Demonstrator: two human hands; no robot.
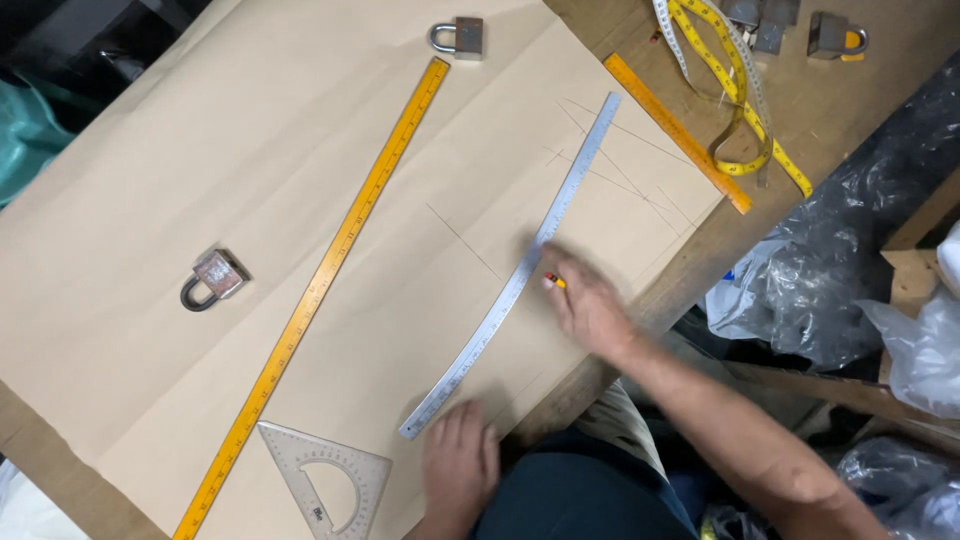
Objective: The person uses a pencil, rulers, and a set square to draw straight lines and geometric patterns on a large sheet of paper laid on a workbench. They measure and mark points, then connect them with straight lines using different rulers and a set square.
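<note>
A large sheet of brown paper (200,150) covers the table, with faint pencil lines drawn on its right part. A long curved metal ruler (520,275) lies across it. My right hand (585,305) holds a small pencil (553,281) with its tip against the ruler's edge near the middle. My left hand (458,465) rests flat on the paper, fingers together, next to the ruler's near end.
A long yellow ruler (320,280) lies diagonally on the paper, with a clear triangle protractor (325,485) at its near end. Two padlocks (213,278) (460,38) weigh the sheet down. An orange ruler (675,130), yellow tape measure (745,95) and plastic bags (850,270) lie to the right.
</note>
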